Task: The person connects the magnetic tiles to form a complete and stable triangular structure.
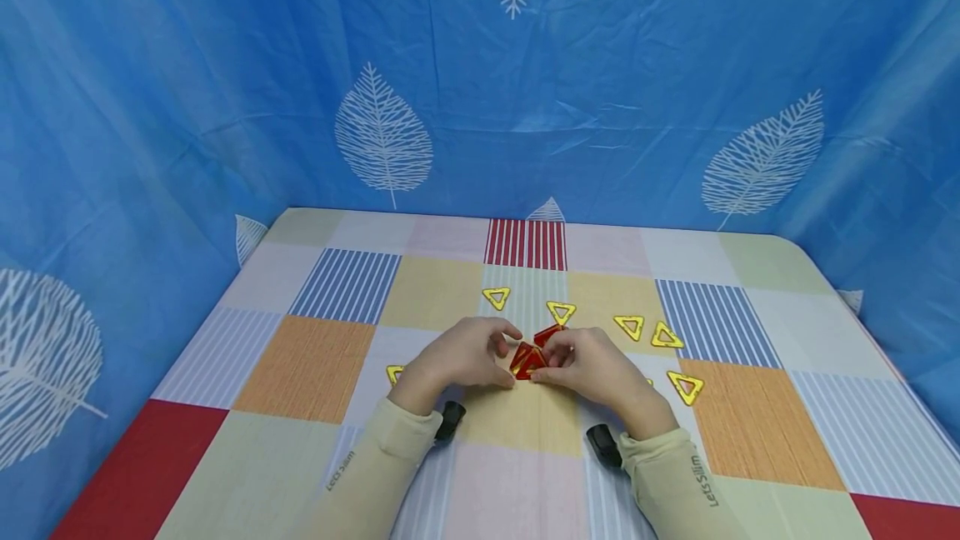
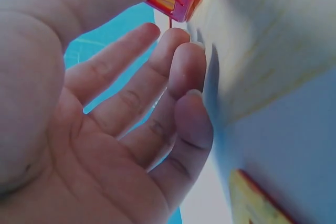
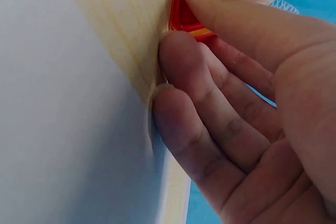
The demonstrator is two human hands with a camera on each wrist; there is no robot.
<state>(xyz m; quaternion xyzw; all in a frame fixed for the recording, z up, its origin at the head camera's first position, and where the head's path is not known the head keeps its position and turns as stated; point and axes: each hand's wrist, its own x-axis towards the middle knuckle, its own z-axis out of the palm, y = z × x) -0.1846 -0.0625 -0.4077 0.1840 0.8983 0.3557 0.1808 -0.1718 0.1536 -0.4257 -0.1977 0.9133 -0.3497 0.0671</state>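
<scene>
Your right grip [image 1: 588, 361] pinches a red triangular tile [image 1: 531, 362], probably light, stiff and slick, best held by its edges, with your left grip [image 1: 467, 354] relaxed alongside.

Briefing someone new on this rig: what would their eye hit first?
The glossy red pieces on the patchwork tablecloth, between the left hand and the right hand, which grips one. Next, the bright yellow triangles, mostly scattered beyond and right of the hands. Behind everything, the vivid blue backdrop with white leaf prints.
</scene>
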